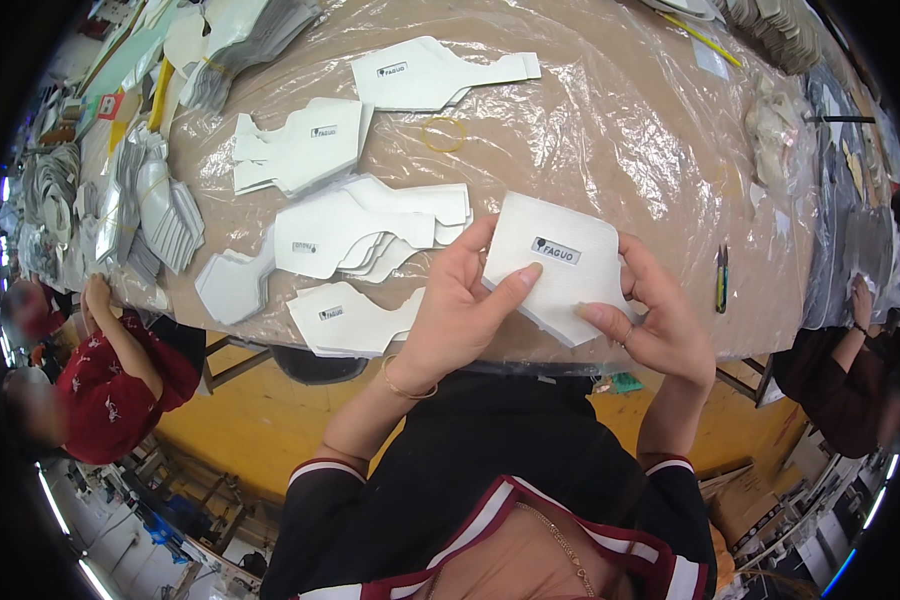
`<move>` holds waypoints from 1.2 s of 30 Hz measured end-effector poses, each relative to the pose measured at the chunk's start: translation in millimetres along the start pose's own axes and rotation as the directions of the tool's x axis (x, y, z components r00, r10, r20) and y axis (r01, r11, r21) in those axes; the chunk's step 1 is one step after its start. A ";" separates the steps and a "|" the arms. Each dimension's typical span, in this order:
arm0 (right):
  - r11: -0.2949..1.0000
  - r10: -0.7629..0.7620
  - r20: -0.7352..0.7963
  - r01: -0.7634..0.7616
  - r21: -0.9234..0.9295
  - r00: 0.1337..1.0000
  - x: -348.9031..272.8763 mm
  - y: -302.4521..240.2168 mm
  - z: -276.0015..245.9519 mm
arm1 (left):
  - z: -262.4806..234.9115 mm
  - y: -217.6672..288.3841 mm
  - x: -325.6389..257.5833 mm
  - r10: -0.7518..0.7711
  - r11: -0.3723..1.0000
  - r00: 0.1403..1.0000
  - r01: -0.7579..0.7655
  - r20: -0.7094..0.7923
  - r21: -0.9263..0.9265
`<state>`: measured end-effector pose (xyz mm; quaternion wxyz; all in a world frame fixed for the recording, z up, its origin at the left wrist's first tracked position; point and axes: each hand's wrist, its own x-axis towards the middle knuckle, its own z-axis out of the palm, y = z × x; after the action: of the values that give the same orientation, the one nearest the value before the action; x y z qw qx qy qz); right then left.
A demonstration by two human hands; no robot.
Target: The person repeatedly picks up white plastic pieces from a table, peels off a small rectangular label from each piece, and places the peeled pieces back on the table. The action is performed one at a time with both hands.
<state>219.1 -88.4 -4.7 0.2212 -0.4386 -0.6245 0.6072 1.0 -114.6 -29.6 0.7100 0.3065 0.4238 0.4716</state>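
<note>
Both my hands hold a small stack of white cut pieces (pixel 560 222), like shoe-upper parts, with a grey printed label on the top one. My left hand (pixel 462 308) grips its left edge, thumb lying on top near the label. At the right and lower edge, my right hand (pixel 667 318) pinches the stack with the thumb over the near corner. Left of my hands lie more labelled white stacks: a near one (pixel 335 322), a middle one (pixel 355 228), one farther back (pixel 315 165) and a far one (pixel 415 75). A plain white stack (pixel 235 278) sits left of these.
Clear plastic film covers the brown table (pixel 610 120). A yellow rubber band (pixel 443 119) lies beyond the stacks. Thread snips (pixel 721 280) rest on the right. Banded grey pieces (pixel 168 215) are at left. One co-worker's hand (pixel 97 298) is at the left edge, another's hand (pixel 861 300) far right.
</note>
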 end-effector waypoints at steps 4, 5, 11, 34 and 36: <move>0.984 0.137 -0.075 -0.144 -0.104 0.988 -8.0 9.5 3.2 | 2.5 -23.0 1.2 -0.070 0.997 0.997 0.070 -0.031 -0.011; 0.979 0.122 -0.093 -0.135 -0.154 0.988 -9.1 13.4 4.9 | 2.6 -28.7 2.0 -0.091 0.996 0.995 0.090 -0.042 -0.016; 0.968 0.149 -0.196 -0.184 -0.171 0.969 -17.7 37.1 16.7 | 0.0 -49.1 3.2 -0.169 0.985 0.985 0.170 -0.036 0.027; 0.612 0.055 -0.431 -0.371 -0.698 0.901 -10.4 80.9 28.9 | -0.2 -101.7 0.8 0.174 -0.129 0.857 -0.469 0.486 0.874; 0.578 0.066 -0.421 -0.379 -0.723 0.905 -9.8 79.9 29.0 | 0.8 -101.8 0.8 0.148 -0.143 0.862 -0.467 0.485 0.873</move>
<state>223.0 -122.5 -83.0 0.0318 -0.6666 -0.7163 0.2037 43.6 -151.3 -114.5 0.1728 0.8604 0.4599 0.1352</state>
